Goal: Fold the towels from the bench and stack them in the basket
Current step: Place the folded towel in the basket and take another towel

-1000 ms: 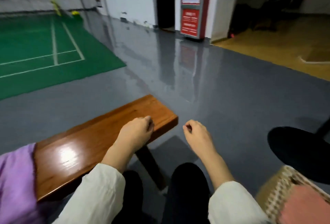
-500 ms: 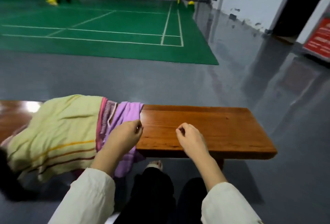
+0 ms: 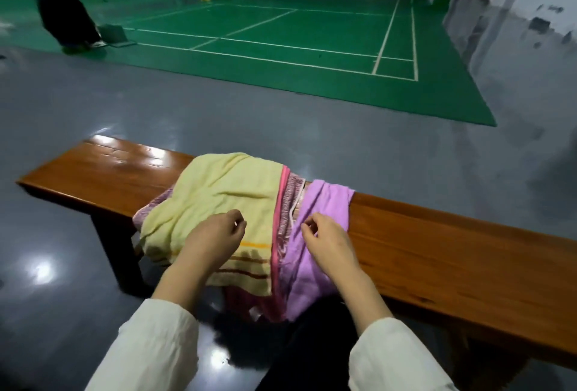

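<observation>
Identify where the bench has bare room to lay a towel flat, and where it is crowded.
Largest bare patch: the bench right of the purple towel, to the frame's edge. Smaller one: left of the yellow towel, to the bench's left end. Crowded: the middle, under the towel pile.

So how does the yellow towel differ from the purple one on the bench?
The yellow towel has orange and brown stripes near its front edge; the purple towel is plain. The yellow towel spreads wide on top; the purple towel is a narrower strip to its right. Both are unfolded and hang over the front edge of the bench.
</observation>
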`<state>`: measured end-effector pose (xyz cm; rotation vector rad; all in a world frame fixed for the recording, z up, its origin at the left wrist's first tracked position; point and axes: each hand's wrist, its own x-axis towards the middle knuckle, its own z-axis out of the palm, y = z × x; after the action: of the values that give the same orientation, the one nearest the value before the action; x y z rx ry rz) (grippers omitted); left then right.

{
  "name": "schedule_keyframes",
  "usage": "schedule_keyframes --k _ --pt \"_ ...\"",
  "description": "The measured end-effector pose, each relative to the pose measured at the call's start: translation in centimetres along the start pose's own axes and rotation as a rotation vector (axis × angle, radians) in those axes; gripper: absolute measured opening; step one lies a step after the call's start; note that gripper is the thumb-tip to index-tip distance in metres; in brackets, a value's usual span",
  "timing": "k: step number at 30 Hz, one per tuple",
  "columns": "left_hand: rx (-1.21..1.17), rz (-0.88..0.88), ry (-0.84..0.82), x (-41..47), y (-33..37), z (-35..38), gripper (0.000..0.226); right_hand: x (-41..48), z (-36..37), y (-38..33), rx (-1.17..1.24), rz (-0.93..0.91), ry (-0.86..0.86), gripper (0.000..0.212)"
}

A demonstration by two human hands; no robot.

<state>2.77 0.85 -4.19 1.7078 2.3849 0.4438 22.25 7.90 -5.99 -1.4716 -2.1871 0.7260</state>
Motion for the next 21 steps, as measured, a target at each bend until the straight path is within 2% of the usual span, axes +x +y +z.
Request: schedule_keyframes --k 7,11,16,21 --pt "0.009 -0.085 0.004 2.5 -6.6 -2.0 0.023 4.9 4.5 -4.2 0.005 -0.058 -0.039 0.021" --pt "-0.013 -0.159 0.056 4.6 -9.7 -2.2 0.022 7.8 6.1 -5.2 0.002 -0.049 0.001 0.021" --pt "-0.083 -0.225 0.07 6.9 -11.2 -0.3 0.034 10.9 8.2 -5.1 -0.062 -0.002 -0.004 0.034" --pt "-0.103 -0.234 0.168 7.1 -11.4 2.4 0.014 11.9 10.1 -4.2 -0.117 0.005 -0.02 0.022"
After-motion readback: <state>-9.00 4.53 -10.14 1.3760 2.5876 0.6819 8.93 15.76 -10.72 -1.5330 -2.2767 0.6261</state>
